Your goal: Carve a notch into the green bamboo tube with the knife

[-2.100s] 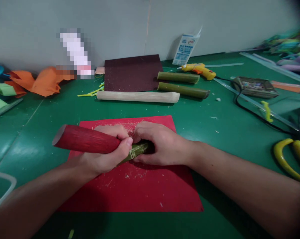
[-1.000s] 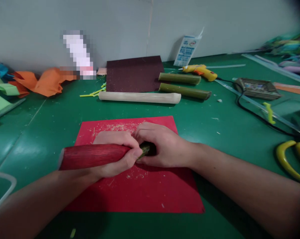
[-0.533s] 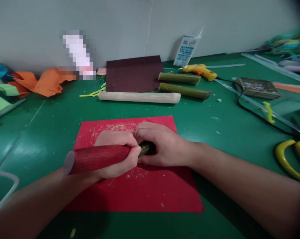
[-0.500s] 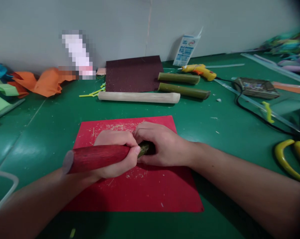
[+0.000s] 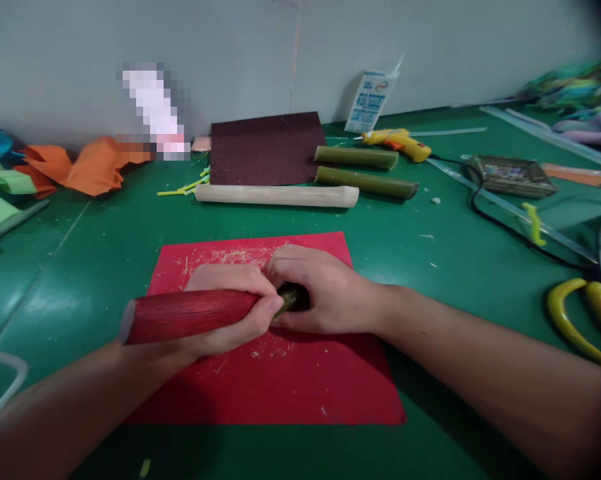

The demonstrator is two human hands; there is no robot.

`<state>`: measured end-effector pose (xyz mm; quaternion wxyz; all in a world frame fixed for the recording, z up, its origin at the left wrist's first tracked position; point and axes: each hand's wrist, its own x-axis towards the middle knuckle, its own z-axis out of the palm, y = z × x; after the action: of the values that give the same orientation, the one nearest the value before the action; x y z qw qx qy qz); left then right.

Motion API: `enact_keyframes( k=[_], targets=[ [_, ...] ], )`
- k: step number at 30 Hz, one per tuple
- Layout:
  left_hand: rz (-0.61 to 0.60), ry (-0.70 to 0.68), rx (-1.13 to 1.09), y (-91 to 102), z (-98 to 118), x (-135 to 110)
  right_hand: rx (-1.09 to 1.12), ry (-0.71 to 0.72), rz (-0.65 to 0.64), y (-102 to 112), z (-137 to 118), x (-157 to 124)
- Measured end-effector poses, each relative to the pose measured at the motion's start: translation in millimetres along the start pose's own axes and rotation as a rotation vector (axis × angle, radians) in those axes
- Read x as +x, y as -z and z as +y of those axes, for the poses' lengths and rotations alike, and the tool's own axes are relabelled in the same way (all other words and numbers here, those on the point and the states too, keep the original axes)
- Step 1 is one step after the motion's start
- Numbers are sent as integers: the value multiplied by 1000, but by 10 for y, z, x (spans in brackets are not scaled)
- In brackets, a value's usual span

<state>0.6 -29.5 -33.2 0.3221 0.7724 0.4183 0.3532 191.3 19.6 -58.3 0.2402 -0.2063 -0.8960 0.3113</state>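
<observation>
Closed around a carving tool with a thick red wooden handle (image 5: 190, 316), my left hand (image 5: 238, 313) rests over the red mat (image 5: 330, 380). The handle points left, and my fingers hide the tool's working end. My right hand (image 5: 325, 290) curls around a short piece of dark green bamboo (image 5: 291, 297), most of it covered by the fingers. Both hands meet at the bamboo, just above the mat. Pale shavings (image 5: 225, 257) are scattered over the mat near my hands.
Behind the mat lie a pale peeled bamboo stick (image 5: 275, 195), two green bamboo halves (image 5: 365, 183) and a dark brown sheet (image 5: 265, 150). A yellow glue gun (image 5: 398, 142) trails its black cord to the right. Yellow-handled scissors (image 5: 563, 307) lie at the right edge. Orange paper (image 5: 98, 167) is back left.
The red handle's free end has shifted slightly left, with my left hand tilting a little. My right hand keeps its grip on the bamboo with barely any movement.
</observation>
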Motion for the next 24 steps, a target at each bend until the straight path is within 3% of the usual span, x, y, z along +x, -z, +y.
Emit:
enact_keyframes(
  k=[7, 11, 17, 24],
  targets=[
    [-34, -50, 162, 2, 29, 8, -2, -3, 0, -7, -3, -6],
    [42, -45, 191, 12, 31, -27, 13, -32, -28, 12, -24, -6],
    [110, -37, 38, -7, 1, -40, -2, -43, -38, 18, -26, -1],
    [42, 2, 7, -32, -5, 20, -15, -27, -14, 2, -4, -4]
  ],
)
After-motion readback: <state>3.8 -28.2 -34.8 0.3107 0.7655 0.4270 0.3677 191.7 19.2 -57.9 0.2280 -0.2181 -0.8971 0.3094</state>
